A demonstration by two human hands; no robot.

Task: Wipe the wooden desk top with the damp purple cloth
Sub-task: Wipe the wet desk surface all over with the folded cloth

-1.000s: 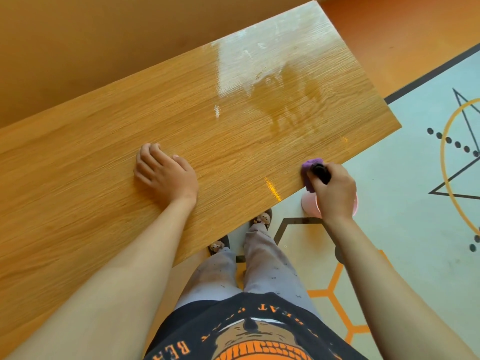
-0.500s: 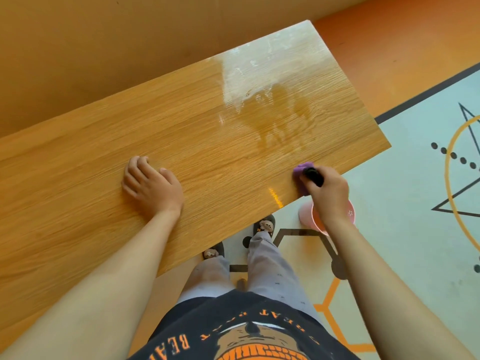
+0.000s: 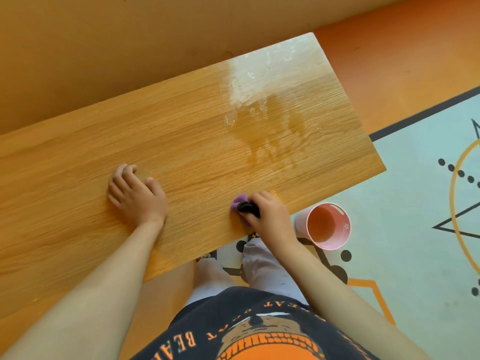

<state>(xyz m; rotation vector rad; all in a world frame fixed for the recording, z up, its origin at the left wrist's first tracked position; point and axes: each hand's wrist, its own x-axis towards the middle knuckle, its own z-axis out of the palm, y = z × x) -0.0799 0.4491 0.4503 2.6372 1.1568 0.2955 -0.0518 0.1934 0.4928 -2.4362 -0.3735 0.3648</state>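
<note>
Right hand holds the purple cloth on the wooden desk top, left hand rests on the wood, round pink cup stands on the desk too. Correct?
No: in the head view the round pink cup stands on the patterned floor mat, off the wooden desk top. The right hand holds the purple cloth there and the left hand rests on the wood.

Items: purple cloth [image 3: 240, 201]; wooden surface [image 3: 181, 141].
Cloth is lying bunched near the front edge; surface is showing light grain, with wet streaks glistening toward its far right end.
</note>
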